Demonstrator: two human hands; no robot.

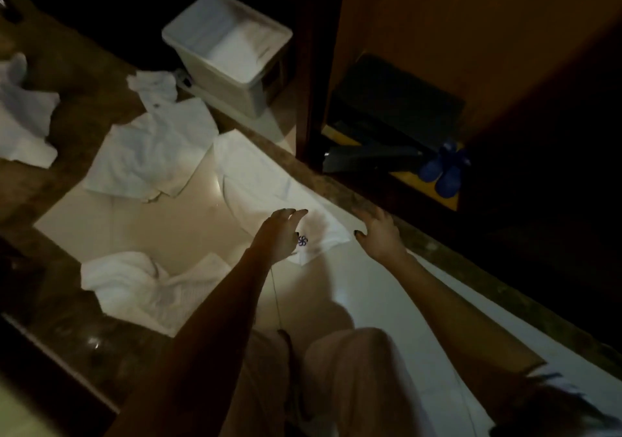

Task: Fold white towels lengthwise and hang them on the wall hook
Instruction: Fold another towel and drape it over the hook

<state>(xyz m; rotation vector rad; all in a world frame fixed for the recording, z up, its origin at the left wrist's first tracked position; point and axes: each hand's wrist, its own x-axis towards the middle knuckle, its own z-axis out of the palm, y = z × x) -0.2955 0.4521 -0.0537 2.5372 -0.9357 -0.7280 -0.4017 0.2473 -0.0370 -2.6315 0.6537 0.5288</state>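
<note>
Lowest in view, pale trousers [346,386] over glossy cream floor tile [151,221]. Reaching out from there, left hand [281,234] and right hand [380,233], each grip apart, fingers spread and clamped on nothing. Under the left hand, the near corner of a flat white cloth towel with a small blue flower emblem [262,180]; touching or just above it, cannot tell. Just beside that same corner, the right hand, at the edge of the dark brown stone floor border [434,251]. Left of the arms, 1 crumpled white towel [134,288]. Farther off, 1 rumpled white towel [151,153] by the flat one's far end. Beyond these, an open white rectangular plastic bin [229,49]. To the right, inside a brown wooden cabinet [437,15], a black box [397,110] and 2 small blue boots [444,170].
</note>
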